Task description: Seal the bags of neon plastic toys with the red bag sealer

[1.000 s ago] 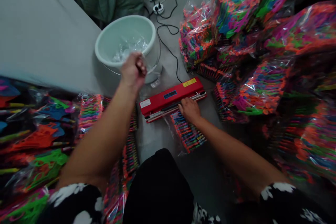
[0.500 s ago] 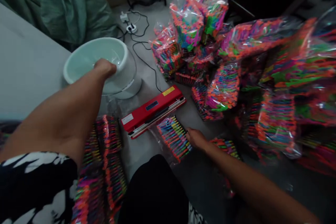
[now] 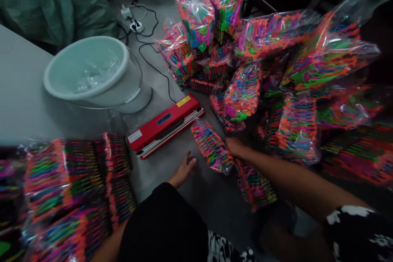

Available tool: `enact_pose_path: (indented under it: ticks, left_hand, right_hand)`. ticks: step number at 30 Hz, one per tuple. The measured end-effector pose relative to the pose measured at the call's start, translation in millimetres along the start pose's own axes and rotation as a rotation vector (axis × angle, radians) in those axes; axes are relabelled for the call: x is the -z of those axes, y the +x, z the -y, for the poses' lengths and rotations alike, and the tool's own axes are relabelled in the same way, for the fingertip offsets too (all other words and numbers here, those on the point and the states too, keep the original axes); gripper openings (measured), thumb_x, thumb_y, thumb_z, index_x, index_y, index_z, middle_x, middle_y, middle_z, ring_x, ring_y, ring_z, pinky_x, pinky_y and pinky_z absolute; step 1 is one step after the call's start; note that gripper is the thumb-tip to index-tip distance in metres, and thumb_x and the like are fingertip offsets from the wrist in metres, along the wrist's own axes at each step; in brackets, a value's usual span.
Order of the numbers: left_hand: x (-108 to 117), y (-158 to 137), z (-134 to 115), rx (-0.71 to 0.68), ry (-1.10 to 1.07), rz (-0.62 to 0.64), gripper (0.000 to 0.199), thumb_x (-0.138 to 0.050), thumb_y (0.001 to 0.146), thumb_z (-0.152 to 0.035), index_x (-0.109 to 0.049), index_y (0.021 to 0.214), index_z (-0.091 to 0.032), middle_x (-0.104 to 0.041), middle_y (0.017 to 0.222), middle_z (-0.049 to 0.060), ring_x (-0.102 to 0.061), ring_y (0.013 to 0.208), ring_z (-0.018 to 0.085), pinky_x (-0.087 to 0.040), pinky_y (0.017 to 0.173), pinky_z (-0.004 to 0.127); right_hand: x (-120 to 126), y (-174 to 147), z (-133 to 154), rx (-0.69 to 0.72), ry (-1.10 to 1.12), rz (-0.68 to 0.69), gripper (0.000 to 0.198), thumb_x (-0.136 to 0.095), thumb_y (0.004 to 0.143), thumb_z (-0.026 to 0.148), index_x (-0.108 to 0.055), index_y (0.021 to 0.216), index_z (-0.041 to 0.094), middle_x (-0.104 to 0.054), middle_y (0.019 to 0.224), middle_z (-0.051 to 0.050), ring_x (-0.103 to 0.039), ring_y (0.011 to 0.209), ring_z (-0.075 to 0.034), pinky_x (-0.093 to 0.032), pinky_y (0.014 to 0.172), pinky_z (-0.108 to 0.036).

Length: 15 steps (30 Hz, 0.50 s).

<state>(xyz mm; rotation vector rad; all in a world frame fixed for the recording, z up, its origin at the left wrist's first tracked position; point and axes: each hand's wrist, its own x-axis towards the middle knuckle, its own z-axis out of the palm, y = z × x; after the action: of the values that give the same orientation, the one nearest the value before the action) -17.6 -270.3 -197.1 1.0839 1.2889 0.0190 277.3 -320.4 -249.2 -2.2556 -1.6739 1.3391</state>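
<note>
My right hand (image 3: 236, 148) is closed on the side of a clear plastic bag of colourful sticks (image 3: 212, 146), with its fingers partly hidden. This bag is tilted just above the floor, near the right end of a red bag sealer (image 3: 166, 125). My left hand (image 3: 184, 168) is left of the bag and below the sealer, with fingers apart and nothing in them. Its forearm passes behind my knee. Another bag of colourful sticks (image 3: 256, 186) lies below my right wrist.
A pale green bucket (image 3: 125, 59) with clear plastic scraps inside stands at upper left. Many filled bags (image 3: 296, 131) are heaped on the right, and more bags (image 3: 46, 184) lie at lower left. A black cord (image 3: 168, 82) runs from the sealer to a socket (image 3: 136, 26).
My left hand has left the bucket and come down beside the bag. My right hand has turned the bag, so different coloured parts show. The view has shifted right.
</note>
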Motion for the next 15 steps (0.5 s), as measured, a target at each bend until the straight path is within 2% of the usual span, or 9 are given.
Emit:
enact_pose_path:
  ticks: [2, 5, 8, 10, 12, 15]
  left_hand:
    - [-14.9, 7.9, 1.8, 0.058, -0.097, 0.085, 0.126, -0.07, 0.072, -0.089, -0.013, 0.169, -0.032, -0.036, 0.169, 0.021, -0.061, 0.133, 0.038, -0.063, 0.087, 0.046]
    - [-28.6, 16.5, -18.0, 0.055, -0.126, 0.181, 0.124, -0.071, 0.074, -0.086, -0.01, 0.169, -0.034, -0.044, 0.164, 0.021, -0.062, 0.132, 0.039, -0.061, 0.092, 0.052]
    - [-37.9, 26.6, -44.1, 0.096, -0.051, 0.281, 0.108, -0.073, 0.077, -0.081, -0.028, 0.163, -0.033, -0.055, 0.156, 0.02, -0.066, 0.126, 0.038, -0.06, 0.09, 0.051]
    - [-43.0, 36.9, -58.3, 0.093, 0.023, 0.285, 0.097, -0.072, 0.079, -0.08, -0.041, 0.156, -0.03, -0.062, 0.148, 0.019, -0.07, 0.116, 0.035, -0.061, 0.086, 0.047]
    - [-46.0, 49.1, -68.6, 0.078, 0.092, 0.237, 0.09, -0.074, 0.077, -0.079, -0.051, 0.146, -0.025, -0.069, 0.135, 0.018, -0.073, 0.099, 0.029, -0.061, 0.078, 0.042]
    - [-44.2, 62.9, -78.6, 0.062, 0.169, 0.166, 0.083, -0.077, 0.076, -0.073, -0.057, 0.137, -0.02, -0.074, 0.119, 0.016, -0.072, 0.083, 0.024, -0.06, 0.072, 0.037]
  right_hand:
    - [8.8, -13.7, -10.2, -0.034, -0.078, -0.023, 0.037, -0.055, 0.103, 0.036, -0.07, 0.126, 0.012, -0.074, 0.124, -0.02, -0.071, 0.114, -0.029, -0.05, 0.093, -0.032]
    - [16.1, -40.8, -23.0, -0.059, -0.241, -0.063, 0.054, -0.056, 0.102, 0.047, -0.063, 0.136, 0.006, -0.068, 0.134, -0.026, -0.067, 0.124, -0.034, -0.049, 0.102, -0.039]
    - [16.9, -66.6, -32.1, -0.136, -0.254, -0.02, 0.064, -0.052, 0.102, 0.059, -0.066, 0.132, 0.004, -0.07, 0.13, -0.027, -0.068, 0.122, -0.036, -0.051, 0.1, -0.04]
    - [16.1, -80.9, -37.8, -0.162, -0.182, 0.034, 0.063, -0.045, 0.105, 0.061, -0.07, 0.125, 0.007, -0.073, 0.124, -0.023, -0.071, 0.116, -0.034, -0.053, 0.096, -0.038]
    - [15.1, -94.9, -45.9, -0.074, -0.129, 0.056, 0.056, -0.043, 0.107, 0.057, -0.072, 0.12, 0.011, -0.074, 0.122, -0.019, -0.071, 0.114, -0.03, -0.052, 0.097, -0.036]
    - [11.5, -119.2, -67.3, 0.098, -0.058, -0.06, 0.041, -0.05, 0.106, 0.042, -0.067, 0.131, 0.013, -0.07, 0.132, -0.016, -0.065, 0.125, -0.025, -0.046, 0.109, -0.034]
